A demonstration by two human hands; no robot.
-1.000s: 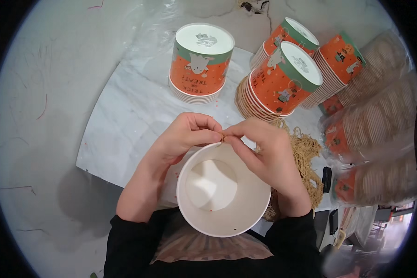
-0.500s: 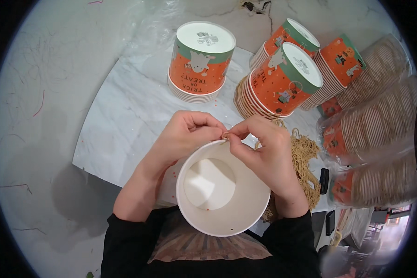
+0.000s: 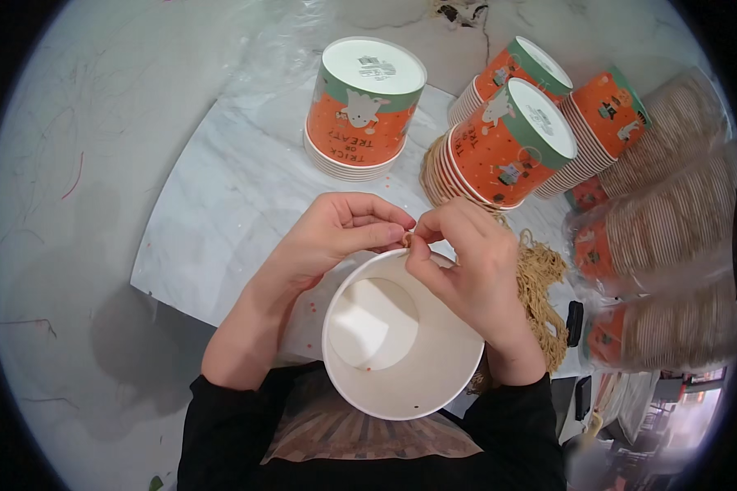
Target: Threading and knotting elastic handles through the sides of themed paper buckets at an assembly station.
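A white paper bucket (image 3: 446,360) sits in front of my body with its open mouth toward me. A small dark hole shows in its near wall. At the far rim, my left hand (image 3: 336,233) and my right hand (image 3: 471,262) meet fingertip to fingertip. Between them they pinch a short bit of tan cord (image 3: 407,240) at the rim; its exact form is mostly hidden by the fingers. Beside my right forearm lies a loose tangle of tan cord (image 3: 539,286).
A stack of upside-down orange and green printed buckets (image 3: 356,123) stands on the marbled table (image 3: 213,204). More bucket stacks (image 3: 512,147) stand at the far right, near several plastic-wrapped stacks (image 3: 655,245). A small black object (image 3: 575,323) lies by the cord.
The bucket and my fingertips have shifted slightly to the right. My left fingers look a little less tightly bunched; both hands stay at the rim with the cord.
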